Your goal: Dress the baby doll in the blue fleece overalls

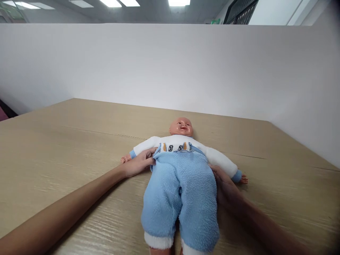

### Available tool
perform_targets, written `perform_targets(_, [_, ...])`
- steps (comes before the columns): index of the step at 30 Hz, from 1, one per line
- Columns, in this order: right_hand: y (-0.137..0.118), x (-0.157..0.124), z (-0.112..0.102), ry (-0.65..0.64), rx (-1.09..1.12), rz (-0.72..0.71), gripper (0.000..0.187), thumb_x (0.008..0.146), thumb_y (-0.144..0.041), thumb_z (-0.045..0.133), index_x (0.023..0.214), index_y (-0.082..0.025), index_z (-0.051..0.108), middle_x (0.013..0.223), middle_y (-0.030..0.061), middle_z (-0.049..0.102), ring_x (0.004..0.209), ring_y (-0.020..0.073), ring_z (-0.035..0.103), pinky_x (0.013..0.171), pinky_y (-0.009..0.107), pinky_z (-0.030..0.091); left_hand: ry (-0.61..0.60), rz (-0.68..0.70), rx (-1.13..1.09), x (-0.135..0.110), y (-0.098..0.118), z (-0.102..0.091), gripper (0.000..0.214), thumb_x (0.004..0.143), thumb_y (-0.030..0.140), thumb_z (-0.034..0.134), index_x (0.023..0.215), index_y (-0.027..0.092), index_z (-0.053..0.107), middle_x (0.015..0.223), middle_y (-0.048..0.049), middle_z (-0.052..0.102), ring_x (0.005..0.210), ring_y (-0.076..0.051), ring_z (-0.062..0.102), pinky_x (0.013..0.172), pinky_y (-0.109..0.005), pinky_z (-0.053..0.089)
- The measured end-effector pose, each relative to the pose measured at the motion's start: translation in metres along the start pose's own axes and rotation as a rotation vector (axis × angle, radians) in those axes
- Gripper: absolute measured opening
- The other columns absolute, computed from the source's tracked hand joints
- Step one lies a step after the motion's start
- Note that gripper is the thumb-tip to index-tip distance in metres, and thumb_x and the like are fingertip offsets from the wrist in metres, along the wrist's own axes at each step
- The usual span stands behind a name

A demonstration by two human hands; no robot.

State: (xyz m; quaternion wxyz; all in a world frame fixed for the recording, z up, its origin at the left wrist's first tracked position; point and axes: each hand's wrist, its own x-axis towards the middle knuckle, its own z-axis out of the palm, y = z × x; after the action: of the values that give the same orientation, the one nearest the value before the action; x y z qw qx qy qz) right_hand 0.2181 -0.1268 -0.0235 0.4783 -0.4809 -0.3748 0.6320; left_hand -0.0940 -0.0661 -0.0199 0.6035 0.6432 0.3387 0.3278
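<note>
A baby doll (182, 126) lies on its back on the table, head away from me and arms spread. It wears a white long-sleeved top (176, 141) with blue cuffs and an animal-eye design on the chest. Fleecy light-blue trousers (183, 184) with white hems cover its legs. At the left side of the waist, my left hand (140, 162) is closed on the trousers' edge, thumb towards me. On the opposite side my right hand (225, 184) grips the trousers near the hip, its fingertips partly hidden behind the fabric.
The wood-look table (79, 141) has thin seam lines across it. A white partition (159, 63) rises behind and along the right. Something dark and pink (5, 111) shows beyond the left edge.
</note>
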Motion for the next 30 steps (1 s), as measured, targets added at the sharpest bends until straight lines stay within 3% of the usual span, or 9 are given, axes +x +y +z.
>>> perform_targets(5, [-0.015, 0.007, -0.011, -0.195, -0.055, -0.024, 0.03, 0.084, -0.043, 0.075, 0.109, -0.028, 0.078, 0.104, 0.0049, 0.081, 0.11, 0.0332, 0.074, 0.1, 0.045, 0.059, -0.136, -0.009, -0.033, -0.003, 0.005, -0.02, 0.029, 0.082, 0.033, 0.077, 0.106, 0.02, 0.067, 0.1, -0.0022, 0.063, 0.101, -0.024, 0.057, 0.097, -0.036, 0.043])
perform_targets(10, [-0.027, 0.008, -0.05, -0.31, -0.345, -0.045, 0.043, 0.08, -0.028, 0.084, 0.123, -0.026, 0.078, 0.126, 0.0072, 0.079, 0.122, 0.0348, 0.071, 0.114, 0.053, 0.052, -0.323, -0.031, 0.039, -0.007, 0.006, -0.048, 0.045, 0.08, 0.032, 0.091, 0.117, 0.021, 0.067, 0.116, -0.0058, 0.065, 0.107, -0.023, 0.063, 0.093, -0.034, 0.051])
perform_targets(14, [-0.033, 0.0, -0.056, -0.425, -0.639, -0.187, 0.065, 0.078, -0.015, 0.088, 0.14, -0.029, 0.074, 0.146, 0.0101, 0.071, 0.138, 0.0383, 0.063, 0.123, 0.052, 0.044, -0.241, 0.012, 0.267, -0.01, 0.005, -0.042, 0.049, 0.076, 0.031, 0.095, 0.116, 0.018, 0.071, 0.117, -0.0074, 0.071, 0.11, -0.027, 0.068, 0.094, -0.035, 0.054])
perform_targets(18, [-0.029, -0.003, -0.034, -0.325, -0.552, -0.274, 0.064, 0.066, -0.01, 0.092, 0.127, -0.028, 0.083, 0.134, 0.0091, 0.077, 0.134, 0.0403, 0.066, 0.12, 0.049, 0.047, -0.158, 0.09, 0.3, -0.013, 0.006, -0.019, 0.051, 0.081, 0.031, 0.091, 0.127, 0.019, 0.073, 0.126, -0.0101, 0.074, 0.121, -0.031, 0.067, 0.11, -0.043, 0.049])
perform_targets(23, [-0.008, -0.004, -0.024, -0.197, -0.344, -0.149, 0.049, 0.06, -0.012, 0.092, 0.105, -0.031, 0.084, 0.115, 0.0055, 0.082, 0.13, 0.0424, 0.067, 0.119, 0.052, 0.047, -0.215, 0.052, 0.055, -0.017, 0.008, -0.009, 0.058, 0.079, 0.031, 0.092, 0.132, 0.019, 0.072, 0.124, -0.0124, 0.077, 0.122, -0.035, 0.069, 0.105, -0.045, 0.051])
perform_targets(26, [0.005, -0.01, -0.024, -0.131, -0.115, -0.041, 0.029, 0.069, -0.035, 0.091, 0.096, -0.03, 0.08, 0.098, 0.0053, 0.081, 0.107, 0.039, 0.074, 0.096, 0.05, 0.058, -0.148, 0.054, -0.072, -0.021, 0.0, -0.011, 0.07, 0.07, 0.03, 0.098, 0.134, 0.023, 0.072, 0.131, -0.0111, 0.075, 0.127, -0.035, 0.066, 0.108, -0.044, 0.047])
perform_targets(30, [0.018, -0.017, -0.02, -0.059, -0.026, -0.031, 0.031, 0.075, -0.052, 0.087, 0.077, -0.026, 0.07, 0.072, 0.0042, 0.071, 0.076, 0.0311, 0.068, 0.07, 0.044, 0.058, -0.081, 0.031, -0.281, -0.024, -0.015, -0.01, 0.063, 0.076, 0.037, 0.096, 0.132, 0.024, 0.073, 0.124, -0.0085, 0.077, 0.119, -0.03, 0.068, 0.105, -0.041, 0.046])
